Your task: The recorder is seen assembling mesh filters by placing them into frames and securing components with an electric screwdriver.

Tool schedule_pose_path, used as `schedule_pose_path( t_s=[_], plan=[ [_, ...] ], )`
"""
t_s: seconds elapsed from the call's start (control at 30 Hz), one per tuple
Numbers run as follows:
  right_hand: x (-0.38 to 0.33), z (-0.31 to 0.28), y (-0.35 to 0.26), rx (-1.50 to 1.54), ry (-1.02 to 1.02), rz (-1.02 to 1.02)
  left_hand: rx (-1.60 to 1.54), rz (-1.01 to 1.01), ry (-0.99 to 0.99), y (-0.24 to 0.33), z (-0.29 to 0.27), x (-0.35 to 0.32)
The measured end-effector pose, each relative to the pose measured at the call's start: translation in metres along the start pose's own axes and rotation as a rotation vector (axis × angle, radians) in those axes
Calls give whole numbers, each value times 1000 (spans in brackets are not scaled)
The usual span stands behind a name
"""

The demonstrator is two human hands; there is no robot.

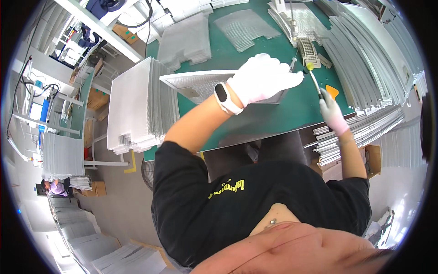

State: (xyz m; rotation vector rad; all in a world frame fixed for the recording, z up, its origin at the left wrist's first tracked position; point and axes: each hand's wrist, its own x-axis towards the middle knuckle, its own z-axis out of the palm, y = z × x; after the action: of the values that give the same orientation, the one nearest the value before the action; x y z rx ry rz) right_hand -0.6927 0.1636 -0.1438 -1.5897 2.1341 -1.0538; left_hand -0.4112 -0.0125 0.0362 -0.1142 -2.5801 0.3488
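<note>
My left hand (265, 81), in a white glove, covers the far right part of a white-framed panel (200, 86). Its fingers look curled, with one digit pointing right; what they hold, if anything, is hidden beneath the glove. Gloved as well, my right hand (331, 112) grips the dark handle of a small mallet (315, 81). The mallet's head has a yellow end and a dark end, close to the tip of my left hand. The panel appears tilted on the green tabletop (255, 123).
Stacked white panels (132, 102) flank me on the left, and long pale strips (360, 55) on the right. Translucent sheets (246, 27) lie at the back. An orange scraper-like piece (332, 92) and a beige ridged block (308, 52) lie near the mallet. Another person (57, 188) is far left.
</note>
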Motion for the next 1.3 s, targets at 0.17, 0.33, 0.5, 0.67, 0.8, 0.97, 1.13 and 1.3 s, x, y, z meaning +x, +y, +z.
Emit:
schedule_pose_path(
  t_s=[0.17,0.33,0.5,0.67,0.8,0.97,1.13,1.3],
  plan=[
    [-26,-118,-130,410,-52,-64,56,-379,201,15,24,2],
    [-6,-154,-189,294,305,-588,226,-594,525,20,57,8],
    [-4,-129,-187,-599,-135,-689,204,-592,556,20,62,16],
    [-11,-128,-216,-126,136,-392,230,-618,566,22,62,10],
    [-21,-102,-189,-266,-180,-323,235,-595,605,20,67,14],
    [-5,-44,-124,-59,-71,-132,190,-518,688,23,64,10],
    [28,18,-64,-530,-278,-37,167,-542,721,33,65,12],
    [145,-63,-195,103,506,-721,200,-575,714,35,64,10]
  ],
)
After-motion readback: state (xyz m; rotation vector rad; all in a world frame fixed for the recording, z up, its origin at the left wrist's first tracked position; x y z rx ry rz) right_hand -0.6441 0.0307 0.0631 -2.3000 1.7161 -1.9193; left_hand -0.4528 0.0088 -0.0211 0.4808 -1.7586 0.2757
